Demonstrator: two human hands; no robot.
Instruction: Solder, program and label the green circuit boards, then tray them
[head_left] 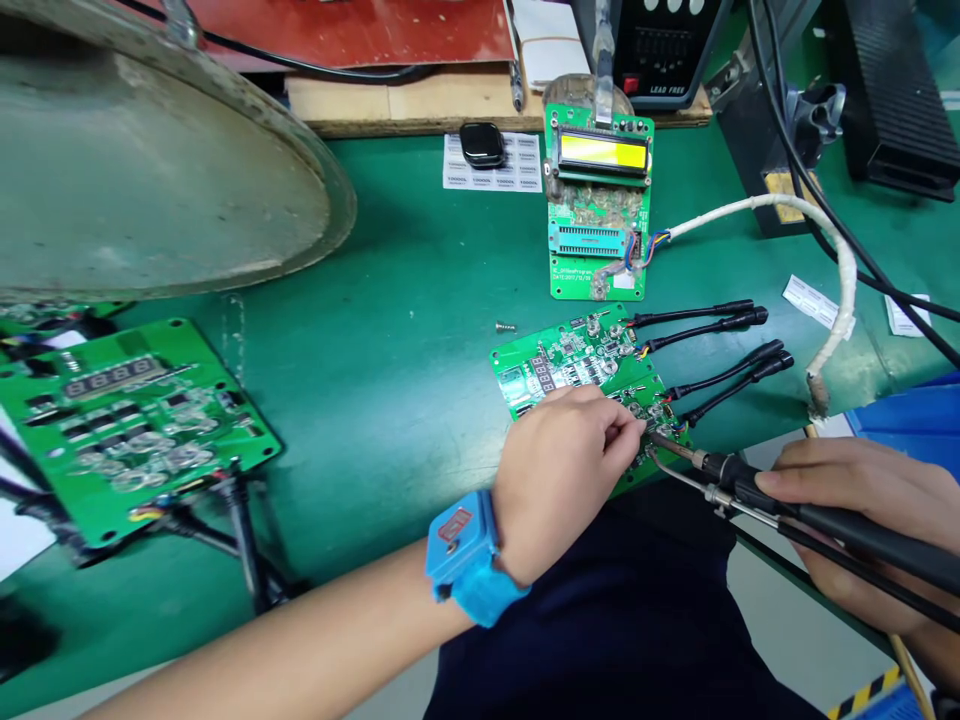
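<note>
Here's the whole bench, a green ESD mat [390,250] under everything, a round grey hood [165,170] looming far off to the left, a second circuit board [127,430] lying out beyond the left hand's fingers, and a programmer board with a yellow LCD [596,200] straight ahead of them. Now to the action: a green circuit board [577,350] sits tilted right under the left hand [559,470], with four black cable leads [720,360] fanning out to the right of the fingers. The left hand is the nearer one, resting on the board, a blue wrist strap [465,555] around its wrist, fingertips [611,430] curled and pressed together at the board's near edge; whether they pinch anything, I can't tell. Over on the right, the right hand [847,470] wraps its fingers around soldering tweezers [885,540], tips just beside the left fingertips, and a loose screw [505,326] lies out beyond them
</note>
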